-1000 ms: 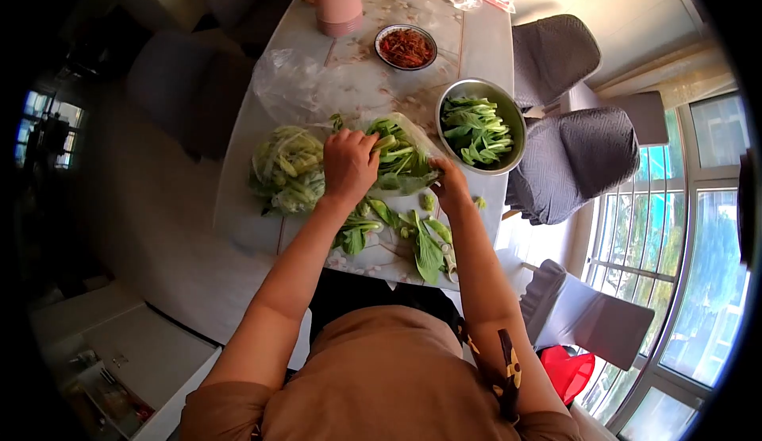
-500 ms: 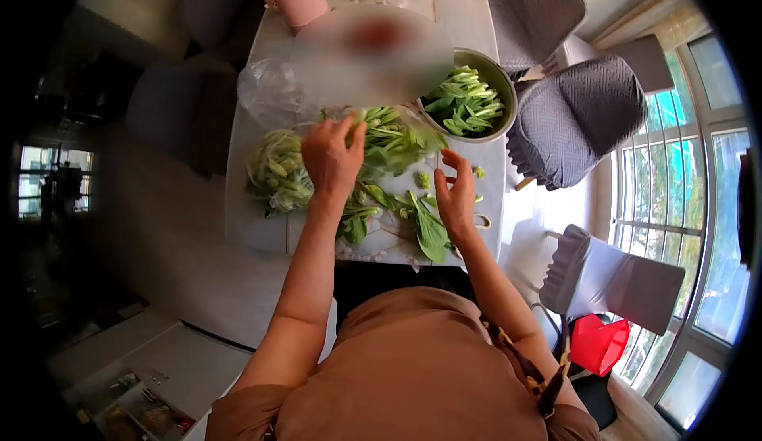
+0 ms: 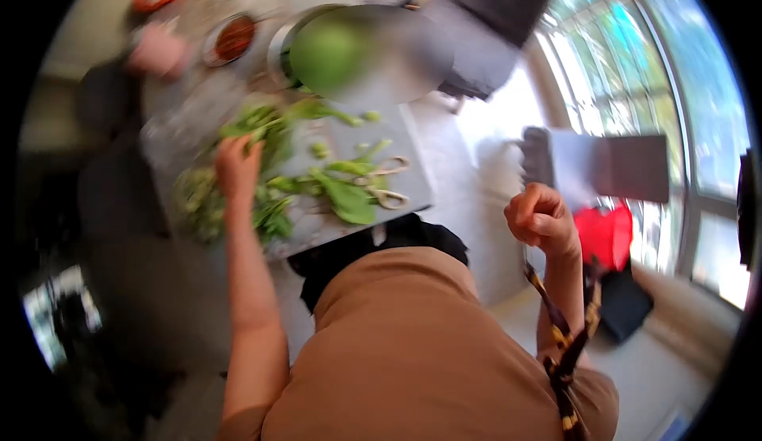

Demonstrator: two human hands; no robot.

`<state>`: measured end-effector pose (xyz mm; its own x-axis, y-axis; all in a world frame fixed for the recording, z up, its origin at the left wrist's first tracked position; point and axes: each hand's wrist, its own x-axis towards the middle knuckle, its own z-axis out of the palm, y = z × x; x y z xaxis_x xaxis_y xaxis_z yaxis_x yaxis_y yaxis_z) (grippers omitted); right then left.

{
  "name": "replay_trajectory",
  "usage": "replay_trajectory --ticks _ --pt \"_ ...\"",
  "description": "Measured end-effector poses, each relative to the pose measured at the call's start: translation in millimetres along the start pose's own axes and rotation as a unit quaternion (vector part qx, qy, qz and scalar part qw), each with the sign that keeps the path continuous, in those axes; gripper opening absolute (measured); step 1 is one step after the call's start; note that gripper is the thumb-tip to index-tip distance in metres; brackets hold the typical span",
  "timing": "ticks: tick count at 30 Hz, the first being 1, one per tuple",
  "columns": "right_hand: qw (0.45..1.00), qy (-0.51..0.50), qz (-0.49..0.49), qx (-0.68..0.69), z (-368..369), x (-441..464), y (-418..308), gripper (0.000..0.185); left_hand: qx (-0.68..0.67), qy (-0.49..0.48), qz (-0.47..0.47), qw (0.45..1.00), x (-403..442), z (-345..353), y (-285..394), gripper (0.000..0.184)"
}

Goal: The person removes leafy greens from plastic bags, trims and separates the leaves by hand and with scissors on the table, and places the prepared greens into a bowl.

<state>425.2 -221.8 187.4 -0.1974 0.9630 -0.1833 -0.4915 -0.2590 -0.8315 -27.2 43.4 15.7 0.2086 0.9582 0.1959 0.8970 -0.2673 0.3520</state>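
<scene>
My left hand [image 3: 238,167] is over the table with its fingers closed at the edge of a pile of leafy greens [image 3: 274,143]. More greens in a clear plastic bag [image 3: 198,199] lie just below and left of it. Away from the table to the right, my right hand [image 3: 544,220] is raised with its fingers curled in; what they hold, if anything, is hidden. Loose leaves [image 3: 345,196] and scissors with pale handles [image 3: 389,197] lie near the table's right corner.
A metal bowl [image 3: 278,53], partly blurred, stands at the far side. Beyond the greens are a dish of red food [image 3: 235,39] and a pink jug [image 3: 159,50]. A covered chair [image 3: 611,163] and a red bin-like object [image 3: 605,236] stand on the right.
The view has swung to the right. My right hand has moved off the table, out to the right, and its fingers have curled in. My left hand remains at the greens.
</scene>
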Motion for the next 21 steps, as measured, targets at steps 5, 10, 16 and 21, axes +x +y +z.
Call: replay_trajectory --ticks 5,10,16,21 --pt "0.888 -0.377 -0.254 0.071 16.1 -14.0 -49.1 0.026 0.069 -0.034 -0.031 0.997 2.6 -8.2 8.1 0.029" --pt "0.863 -0.458 -0.206 -0.047 52.0 -12.3 -66.8 0.028 0.053 -0.091 -0.091 0.990 -3.5 -11.4 18.0 0.035" --pt "0.854 -0.491 -0.151 -0.079 45.1 -13.1 -53.2 0.021 0.043 -0.095 -0.096 0.990 -3.6 1.0 11.8 0.036" --pt "0.859 -0.493 -0.116 -0.067 18.3 -6.1 -50.0 0.019 0.033 -0.098 -0.093 0.990 -7.4 2.9 3.9 0.034"
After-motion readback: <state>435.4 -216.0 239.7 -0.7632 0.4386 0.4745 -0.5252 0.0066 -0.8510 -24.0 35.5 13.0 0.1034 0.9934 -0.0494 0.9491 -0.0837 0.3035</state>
